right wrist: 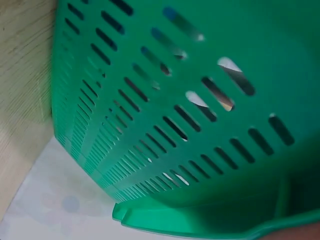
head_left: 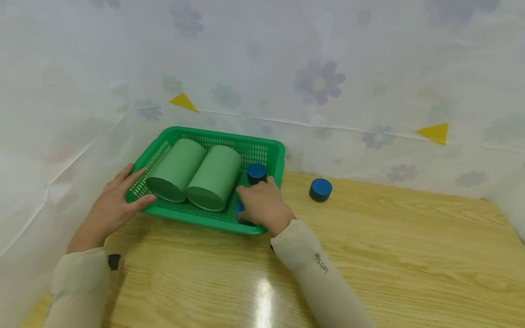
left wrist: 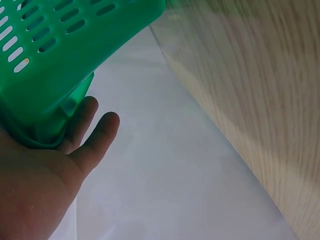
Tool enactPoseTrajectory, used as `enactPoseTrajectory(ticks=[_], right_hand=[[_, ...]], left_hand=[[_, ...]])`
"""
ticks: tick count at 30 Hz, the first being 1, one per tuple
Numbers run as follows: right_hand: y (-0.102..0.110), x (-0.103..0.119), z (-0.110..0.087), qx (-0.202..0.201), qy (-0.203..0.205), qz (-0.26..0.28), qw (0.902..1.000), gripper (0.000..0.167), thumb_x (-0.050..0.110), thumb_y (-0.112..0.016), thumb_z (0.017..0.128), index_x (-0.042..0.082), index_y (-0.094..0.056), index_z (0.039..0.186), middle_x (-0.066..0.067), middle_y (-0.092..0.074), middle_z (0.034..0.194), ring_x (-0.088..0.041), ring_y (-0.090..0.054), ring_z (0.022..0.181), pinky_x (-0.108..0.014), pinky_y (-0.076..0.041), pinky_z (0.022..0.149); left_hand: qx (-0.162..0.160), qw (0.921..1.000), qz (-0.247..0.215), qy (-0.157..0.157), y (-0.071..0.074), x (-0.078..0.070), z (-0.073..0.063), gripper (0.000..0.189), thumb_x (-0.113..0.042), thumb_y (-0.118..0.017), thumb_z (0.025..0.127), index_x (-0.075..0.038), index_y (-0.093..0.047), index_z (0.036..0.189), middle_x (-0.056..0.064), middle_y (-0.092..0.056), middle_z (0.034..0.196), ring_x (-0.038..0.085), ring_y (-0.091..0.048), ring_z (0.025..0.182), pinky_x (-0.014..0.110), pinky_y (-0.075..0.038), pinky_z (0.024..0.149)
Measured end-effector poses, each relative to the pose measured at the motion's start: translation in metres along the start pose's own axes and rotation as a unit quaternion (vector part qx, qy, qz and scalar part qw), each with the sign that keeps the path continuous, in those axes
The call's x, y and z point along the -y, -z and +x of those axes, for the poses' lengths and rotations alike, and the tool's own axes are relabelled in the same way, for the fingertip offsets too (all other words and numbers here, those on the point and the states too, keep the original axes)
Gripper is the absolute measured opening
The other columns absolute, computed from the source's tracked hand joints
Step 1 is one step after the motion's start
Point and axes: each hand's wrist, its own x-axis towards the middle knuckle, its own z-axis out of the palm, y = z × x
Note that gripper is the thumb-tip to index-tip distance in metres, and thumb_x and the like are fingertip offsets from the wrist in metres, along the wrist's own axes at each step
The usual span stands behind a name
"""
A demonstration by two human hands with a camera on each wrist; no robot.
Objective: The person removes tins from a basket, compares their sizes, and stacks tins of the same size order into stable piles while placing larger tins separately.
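Observation:
A green slotted basket (head_left: 208,225) sits on the table with two light green cylinders (head_left: 180,163) lying side by side in it. My left hand (head_left: 113,204) is at the basket's front left corner, thumb over the rim and fingers stretched along the left side. The left wrist view shows those fingers (left wrist: 100,137) straight, reaching past the rim. Inside the right end, my right hand (head_left: 263,205) grips a short blue cylinder (head_left: 241,211), mostly hidden beneath it. Just behind the fingers stands another blue cylinder (head_left: 257,172). The basket wall (right wrist: 150,115) hides the right hand's grip in the right wrist view.
A third short blue cylinder (head_left: 320,189) stands on the wooden table (head_left: 398,246), right of the basket. Behind and to the left hangs a white flowered sheet (head_left: 266,63), with two yellow triangles (head_left: 435,133) on its back part.

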Motion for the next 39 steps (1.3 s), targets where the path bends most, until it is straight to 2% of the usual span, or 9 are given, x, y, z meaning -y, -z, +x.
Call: enactPoseTrajectory(ticks=[3, 5, 9, 12, 15, 21, 25, 34, 39], right_hand=[[-0.003, -0.002, -0.001, 0.003, -0.006, -0.005, 1.0000, 0.029, 0.041, -0.080, 0.088, 0.014, -0.072, 0.095, -0.001, -0.068, 0.082, -0.026, -0.060, 0.088, -0.054, -0.031, 0.109], [-0.005, -0.004, -0.001, 0.004, -0.011, -0.008, 0.9999, 0.032, 0.038, -0.080, 0.087, 0.016, -0.063, 0.072, 0.002, -0.059, 0.067, -0.022, -0.056, 0.078, -0.054, -0.031, 0.109], [-0.008, -0.006, -0.001, -0.008, -0.014, -0.006, 0.9998, 0.039, 0.027, -0.076, 0.088, 0.017, -0.052, 0.059, 0.003, -0.050, 0.058, -0.019, -0.054, 0.068, -0.056, -0.030, 0.109], [-0.010, -0.008, -0.001, -0.037, -0.009, 0.003, 0.9993, 0.027, 0.025, -0.073, 0.089, 0.016, -0.059, 0.068, 0.002, -0.057, 0.069, -0.019, -0.058, 0.073, -0.056, -0.033, 0.108], [-0.011, -0.009, -0.001, -0.064, -0.001, 0.015, 0.9978, 0.018, 0.031, -0.073, 0.091, 0.013, -0.070, 0.092, -0.003, -0.062, 0.090, -0.021, -0.059, 0.086, -0.055, -0.037, 0.104], [-0.013, -0.013, 0.001, -0.105, 0.013, 0.084, 0.9908, 0.054, 0.033, -0.067, 0.094, 0.007, -0.059, 0.141, -0.016, -0.054, 0.125, -0.023, -0.054, 0.097, -0.050, -0.040, 0.100], [-0.012, -0.016, 0.000, -0.127, 0.021, 0.163, 0.9781, 0.060, 0.032, -0.065, 0.095, 0.009, -0.052, 0.148, -0.017, -0.049, 0.133, -0.025, -0.055, 0.100, -0.048, -0.042, 0.097], [-0.005, -0.024, -0.003, -0.135, 0.032, 0.297, 0.9448, 0.070, 0.032, -0.067, 0.098, 0.009, -0.037, 0.157, -0.015, -0.041, 0.155, -0.032, -0.040, 0.140, -0.049, -0.039, 0.109], [-0.004, -0.030, -0.004, -0.155, 0.033, 0.356, 0.9209, 0.071, 0.035, -0.070, 0.097, 0.009, -0.040, 0.156, -0.013, -0.041, 0.156, -0.032, -0.041, 0.140, -0.048, -0.043, 0.107]], left_hand=[[0.004, 1.0000, 0.001, -0.001, -0.002, -0.001, 0.002, 0.083, -0.046, -0.063, 0.099, -0.011, -0.023, 0.163, 0.020, -0.002, 0.167, 0.062, -0.011, 0.142, 0.082, -0.022, 0.097], [0.006, 1.0000, 0.001, -0.002, -0.004, -0.003, 0.003, 0.084, -0.047, -0.063, 0.099, -0.011, -0.023, 0.163, 0.020, -0.003, 0.167, 0.062, -0.011, 0.142, 0.082, -0.021, 0.097], [0.010, 0.9999, -0.002, 0.000, -0.006, -0.005, 0.005, 0.085, -0.048, -0.063, 0.099, -0.011, -0.022, 0.163, 0.020, -0.002, 0.167, 0.061, -0.010, 0.143, 0.082, -0.021, 0.098], [0.007, 1.0000, -0.002, -0.001, -0.005, -0.005, 0.005, 0.084, -0.048, -0.063, 0.099, -0.011, -0.022, 0.163, 0.019, -0.002, 0.167, 0.060, -0.010, 0.143, 0.082, -0.021, 0.098], [0.003, 1.0000, -0.002, -0.001, -0.003, -0.006, 0.004, 0.084, -0.048, -0.063, 0.099, -0.010, -0.023, 0.163, 0.020, -0.003, 0.167, 0.060, -0.010, 0.143, 0.082, -0.021, 0.098], [0.003, 1.0000, -0.002, 0.001, -0.002, -0.006, 0.001, 0.084, -0.047, -0.063, 0.099, -0.009, -0.023, 0.162, 0.021, -0.003, 0.167, 0.061, -0.010, 0.143, 0.082, -0.022, 0.098], [0.000, 1.0000, -0.001, 0.000, -0.002, -0.006, 0.000, 0.084, -0.047, -0.063, 0.099, -0.008, -0.023, 0.162, 0.022, -0.003, 0.167, 0.061, -0.011, 0.142, 0.082, -0.022, 0.098], [-0.002, 1.0000, 0.006, -0.002, -0.001, -0.005, -0.001, 0.084, -0.048, -0.062, 0.100, -0.008, -0.023, 0.162, 0.022, -0.002, 0.167, 0.063, -0.012, 0.141, 0.082, -0.022, 0.098], [0.026, 0.9993, 0.019, 0.019, 0.001, -0.005, -0.002, 0.090, -0.053, -0.057, 0.101, -0.007, -0.011, 0.163, 0.020, 0.007, 0.167, 0.065, -0.008, 0.140, 0.082, -0.020, 0.098]])
